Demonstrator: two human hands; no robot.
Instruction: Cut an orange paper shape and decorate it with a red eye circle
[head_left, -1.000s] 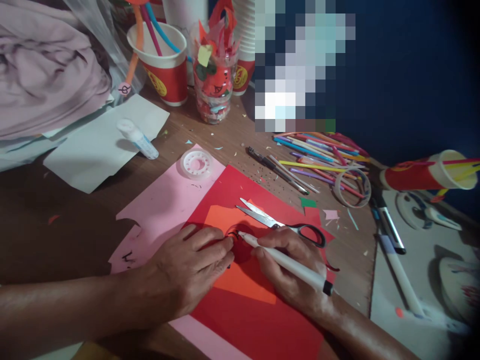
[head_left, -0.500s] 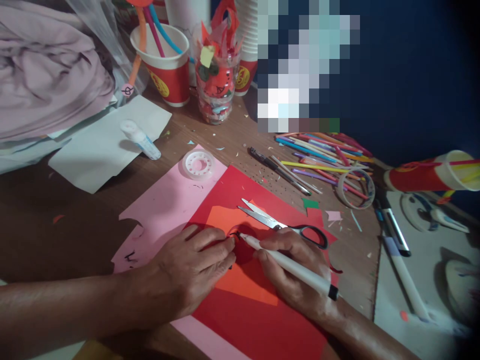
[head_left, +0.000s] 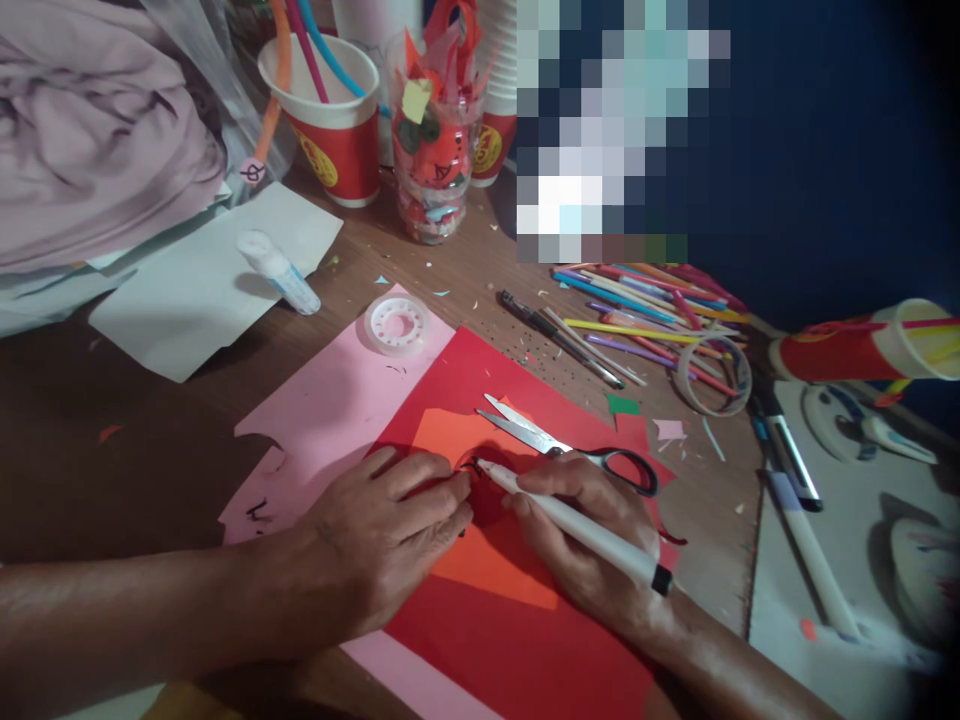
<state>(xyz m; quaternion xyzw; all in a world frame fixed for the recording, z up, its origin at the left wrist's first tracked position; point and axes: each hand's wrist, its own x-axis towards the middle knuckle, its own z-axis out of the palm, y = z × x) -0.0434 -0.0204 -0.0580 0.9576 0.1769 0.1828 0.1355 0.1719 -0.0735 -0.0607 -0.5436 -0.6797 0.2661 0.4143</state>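
My right hand (head_left: 592, 540) is closed around a white marker (head_left: 585, 527) with a black end. The marker's tip meets a small red piece (head_left: 480, 464) bearing dark marks, beside my left fingertips. My left hand (head_left: 394, 530) lies over the orange paper (head_left: 499, 575), its fingers pressed together at that piece; what they hold, if anything, is hidden. Under the orange paper is a red sheet (head_left: 525, 655), which overlaps a pink sheet (head_left: 307, 410). Open scissors (head_left: 555, 440) with black handles rest on the papers just above my right hand.
A white tape ring (head_left: 395, 322) sits on the pink sheet. Colored sticks (head_left: 652, 310), a black pen (head_left: 559, 338) and another tape roll (head_left: 712, 375) lie farther back. Behind stand a red-and-white cup (head_left: 330, 130) and a clear cup of scraps (head_left: 433, 150). A glue stick (head_left: 281, 272) lies left.
The marker tip has shifted slightly up and left across the small red piece. My left hand stays in nearly the same place.
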